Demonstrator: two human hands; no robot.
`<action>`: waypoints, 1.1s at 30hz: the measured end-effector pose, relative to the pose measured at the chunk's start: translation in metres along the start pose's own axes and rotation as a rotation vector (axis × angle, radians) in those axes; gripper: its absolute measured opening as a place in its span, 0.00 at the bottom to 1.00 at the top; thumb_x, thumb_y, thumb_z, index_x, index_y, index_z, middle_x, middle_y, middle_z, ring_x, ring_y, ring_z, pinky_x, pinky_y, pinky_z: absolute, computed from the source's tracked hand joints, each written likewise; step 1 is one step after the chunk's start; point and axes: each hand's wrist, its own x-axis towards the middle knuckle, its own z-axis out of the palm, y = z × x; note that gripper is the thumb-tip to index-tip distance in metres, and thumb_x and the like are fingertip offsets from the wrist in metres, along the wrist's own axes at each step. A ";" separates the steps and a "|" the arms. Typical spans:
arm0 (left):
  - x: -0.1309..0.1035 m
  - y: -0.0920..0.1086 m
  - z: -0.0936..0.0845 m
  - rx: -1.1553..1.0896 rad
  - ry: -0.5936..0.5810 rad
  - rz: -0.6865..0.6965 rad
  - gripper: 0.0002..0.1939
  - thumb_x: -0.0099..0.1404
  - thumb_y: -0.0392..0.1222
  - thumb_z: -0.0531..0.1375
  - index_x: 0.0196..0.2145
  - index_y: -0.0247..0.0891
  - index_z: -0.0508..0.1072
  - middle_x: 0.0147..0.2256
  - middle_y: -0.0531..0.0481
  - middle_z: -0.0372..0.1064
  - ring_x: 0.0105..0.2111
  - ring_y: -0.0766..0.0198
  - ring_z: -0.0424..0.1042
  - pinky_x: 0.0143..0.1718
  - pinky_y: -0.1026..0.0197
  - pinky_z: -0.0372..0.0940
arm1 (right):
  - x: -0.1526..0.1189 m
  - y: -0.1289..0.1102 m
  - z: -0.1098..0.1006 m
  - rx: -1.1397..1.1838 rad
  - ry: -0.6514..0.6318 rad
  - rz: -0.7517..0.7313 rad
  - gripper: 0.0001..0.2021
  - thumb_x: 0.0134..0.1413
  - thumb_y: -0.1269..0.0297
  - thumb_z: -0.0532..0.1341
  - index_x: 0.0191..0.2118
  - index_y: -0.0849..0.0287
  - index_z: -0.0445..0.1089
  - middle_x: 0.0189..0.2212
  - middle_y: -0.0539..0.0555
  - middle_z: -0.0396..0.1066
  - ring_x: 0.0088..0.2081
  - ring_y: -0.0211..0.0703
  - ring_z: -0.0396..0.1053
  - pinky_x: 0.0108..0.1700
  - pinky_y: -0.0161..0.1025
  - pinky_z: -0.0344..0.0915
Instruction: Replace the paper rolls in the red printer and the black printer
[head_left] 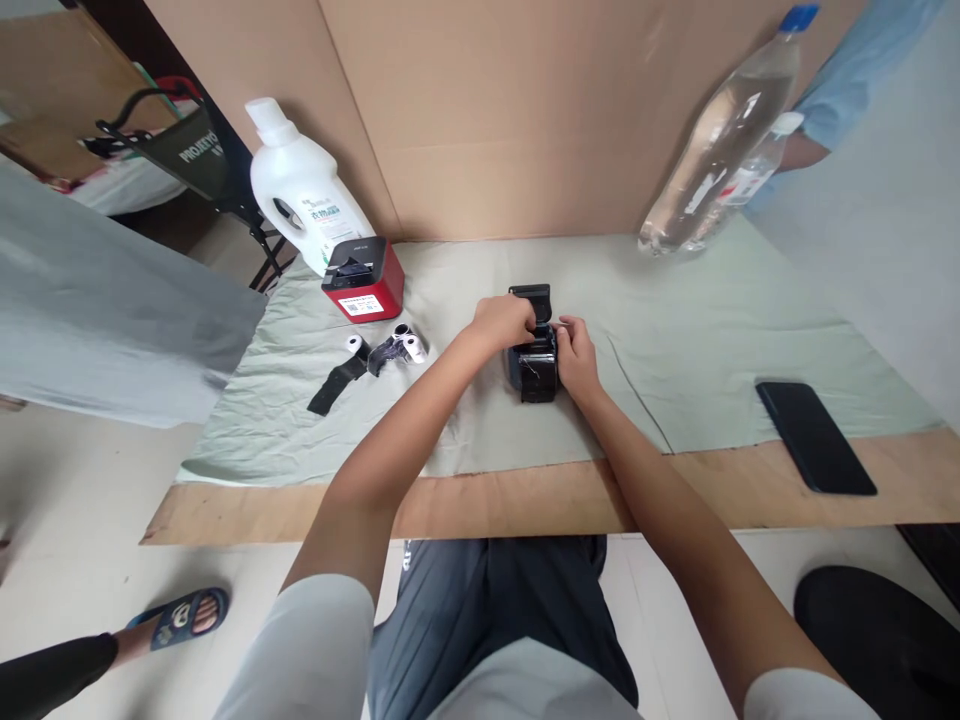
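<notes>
A small black device [538, 375] with its lid raised stands at the middle of the cloth-covered table. My left hand [506, 322] reaches over its opening, fingers bent down and closed; what they hold, if anything, is hidden. Against the device's right side rests my right hand [577, 358], its fingers curled round the edge. To the left lie small white paper rolls [411, 347] with crumpled black strips, one strip [334, 385] stretched toward the front. Behind them sits a red and black box-shaped device [365, 280] with a white label.
A white jug [304, 190] stands at the back left, and two clear bottles [724, 150] at the back right. A black phone [816, 437] lies near the right front edge. Cardboard [510, 120] walls the back. Another person's sleeve and foot show at the sides.
</notes>
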 end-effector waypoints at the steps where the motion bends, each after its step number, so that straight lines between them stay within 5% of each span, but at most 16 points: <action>1: 0.006 0.009 -0.001 0.015 -0.053 -0.025 0.05 0.54 0.33 0.72 0.29 0.39 0.83 0.41 0.41 0.77 0.56 0.42 0.72 0.52 0.56 0.65 | 0.000 0.001 0.000 0.001 0.000 0.002 0.21 0.67 0.43 0.52 0.52 0.54 0.66 0.49 0.62 0.80 0.51 0.56 0.76 0.57 0.57 0.70; 5: 0.026 0.035 0.010 0.197 -0.180 -0.059 0.11 0.48 0.25 0.73 0.31 0.32 0.81 0.41 0.34 0.76 0.56 0.35 0.72 0.57 0.47 0.63 | 0.002 0.003 0.001 -0.006 -0.009 0.007 0.23 0.67 0.42 0.51 0.53 0.54 0.66 0.49 0.63 0.79 0.53 0.56 0.75 0.59 0.57 0.68; 9: 0.030 0.039 0.014 0.390 -0.198 0.049 0.20 0.46 0.28 0.71 0.40 0.34 0.82 0.43 0.34 0.78 0.53 0.38 0.73 0.55 0.49 0.65 | 0.002 0.001 0.000 -0.042 -0.011 0.010 0.24 0.68 0.40 0.50 0.53 0.54 0.66 0.50 0.62 0.78 0.52 0.56 0.75 0.58 0.56 0.68; 15: 0.009 0.028 -0.021 0.227 -0.072 0.191 0.12 0.51 0.39 0.67 0.35 0.37 0.81 0.34 0.44 0.77 0.39 0.50 0.76 0.42 0.54 0.66 | 0.000 -0.006 -0.003 -0.074 0.012 0.006 0.27 0.67 0.36 0.48 0.50 0.55 0.67 0.47 0.62 0.78 0.50 0.55 0.75 0.55 0.52 0.68; 19: -0.032 0.011 -0.037 -0.278 0.132 0.252 0.15 0.53 0.39 0.65 0.40 0.36 0.76 0.41 0.46 0.76 0.43 0.56 0.74 0.44 0.58 0.65 | 0.002 -0.007 -0.003 -0.055 0.000 0.012 0.28 0.65 0.35 0.47 0.49 0.56 0.66 0.45 0.64 0.78 0.48 0.55 0.75 0.53 0.52 0.69; 22: -0.081 -0.013 -0.034 -0.648 0.120 0.281 0.13 0.57 0.39 0.65 0.41 0.38 0.72 0.48 0.44 0.75 0.50 0.57 0.73 0.50 0.57 0.65 | 0.004 -0.006 -0.001 -0.044 -0.002 0.025 0.28 0.64 0.35 0.48 0.50 0.56 0.65 0.46 0.65 0.78 0.48 0.56 0.76 0.54 0.55 0.69; 25: -0.138 -0.045 -0.021 -0.910 0.122 0.169 0.13 0.63 0.43 0.63 0.44 0.40 0.67 0.44 0.46 0.74 0.48 0.57 0.74 0.49 0.56 0.66 | 0.004 -0.004 -0.001 -0.046 0.000 0.023 0.27 0.66 0.38 0.49 0.51 0.57 0.66 0.49 0.66 0.78 0.52 0.56 0.75 0.59 0.56 0.66; 30: -0.212 -0.100 -0.002 -0.765 0.474 -0.034 0.20 0.62 0.49 0.68 0.48 0.43 0.68 0.48 0.48 0.70 0.51 0.57 0.69 0.54 0.58 0.64 | 0.004 -0.003 -0.003 -0.085 -0.006 0.014 0.27 0.66 0.39 0.51 0.54 0.57 0.66 0.51 0.66 0.77 0.54 0.57 0.74 0.62 0.57 0.65; 33: -0.232 -0.125 -0.002 -0.664 0.599 -0.137 0.19 0.62 0.52 0.68 0.44 0.41 0.69 0.40 0.50 0.68 0.42 0.60 0.69 0.48 0.59 0.65 | 0.004 -0.003 -0.004 -0.087 -0.013 0.010 0.28 0.66 0.38 0.51 0.55 0.58 0.66 0.51 0.66 0.77 0.55 0.57 0.74 0.62 0.58 0.65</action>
